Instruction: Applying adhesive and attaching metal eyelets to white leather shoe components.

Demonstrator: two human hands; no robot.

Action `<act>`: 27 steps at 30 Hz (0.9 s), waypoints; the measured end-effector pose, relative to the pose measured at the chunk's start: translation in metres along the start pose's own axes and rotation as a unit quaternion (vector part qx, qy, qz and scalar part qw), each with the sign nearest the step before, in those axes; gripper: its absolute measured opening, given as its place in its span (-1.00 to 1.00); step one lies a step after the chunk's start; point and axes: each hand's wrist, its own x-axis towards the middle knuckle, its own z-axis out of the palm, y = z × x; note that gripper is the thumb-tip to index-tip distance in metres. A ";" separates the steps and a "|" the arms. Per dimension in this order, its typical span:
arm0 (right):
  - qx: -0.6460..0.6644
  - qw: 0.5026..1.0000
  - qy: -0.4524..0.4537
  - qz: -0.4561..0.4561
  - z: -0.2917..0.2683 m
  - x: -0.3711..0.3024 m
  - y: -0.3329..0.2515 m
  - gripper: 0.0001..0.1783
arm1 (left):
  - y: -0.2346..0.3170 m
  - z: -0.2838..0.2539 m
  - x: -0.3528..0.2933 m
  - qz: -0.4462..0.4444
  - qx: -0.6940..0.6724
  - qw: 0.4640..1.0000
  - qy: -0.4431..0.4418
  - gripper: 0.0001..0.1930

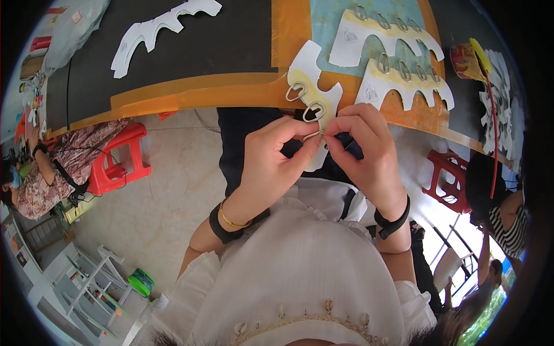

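A white scalloped card piece [303, 62] with a yellowish band hangs over the table's front edge, between my hands. Two oval metal loops [314, 111] stand along its band. My left hand [277, 153] pinches a third loop at the card with thumb and forefinger. From the other side, the closed thumb and forefinger of my right hand [366, 144] meet the same loop's end. My fingertips partly cover that loop and the card's lower part.
Two similar cards [344, 52] [369, 89] bearing metal loops lie on the table's right. White scalloped cutouts [141, 37] lie on the dark tabletop [231, 52] at left. Red stools [135, 153] [447, 176] stand both sides. Other people [46, 187] sit at far left and right.
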 end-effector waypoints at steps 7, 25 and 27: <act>0.052 0.997 -0.017 0.047 -0.003 0.004 0.003 -0.76 | -0.004 0.000 0.003 0.008 -0.012 1.000 0.004 -0.85; 0.157 0.902 0.312 0.253 -0.095 -0.054 0.063 -0.62 | 0.004 -0.001 0.002 -0.108 -0.090 0.990 -0.010 -0.82; 0.259 0.858 0.345 0.278 -0.111 -0.059 0.072 -0.46 | 0.006 -0.002 0.002 -0.116 -0.088 0.989 -0.009 -0.82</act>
